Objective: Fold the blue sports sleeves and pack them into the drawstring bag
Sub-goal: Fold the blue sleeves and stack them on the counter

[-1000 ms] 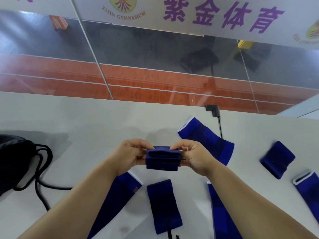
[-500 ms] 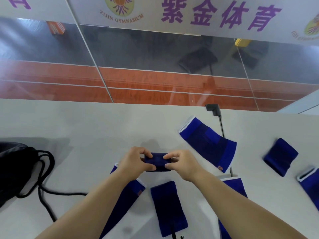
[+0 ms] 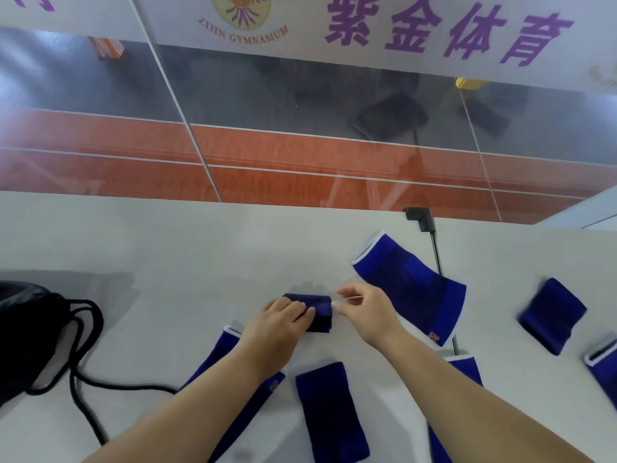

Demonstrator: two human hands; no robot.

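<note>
Nearest to the person, at the near edge of the bench (image 3: 167, 235), a flat sleeve (image 3: 332, 412) lies between the two forearms, and two longer sleeves (image 3: 230, 369) reach out from under the arms. Just beyond them, in the middle of the bench, is the folded sleeve (image 3: 315, 312), a small thick bundle.

The risk here, I think, is that the stretchy bundle springs open when the pressure is taken away, because nothing locks the folds. It could also slip apart if it is lifted from one side only on the way to the bag.

The left hand (image 3: 283, 324) lies on top of the bundle with fingers bent over it, pressing it down on the bench. The right hand (image 3: 362, 310) is loosely open; its fingertips (image 3: 337, 306) are at the right end of the bundle and seem to hold nothing.

The drawstring bag (image 3: 30, 335) lies at the left edge, well apart from the bundle, its black cord (image 3: 90, 379) trailing over the bench. Further to the right lie a wide sleeve (image 3: 410, 289) and another folded piece (image 3: 551, 315).
</note>
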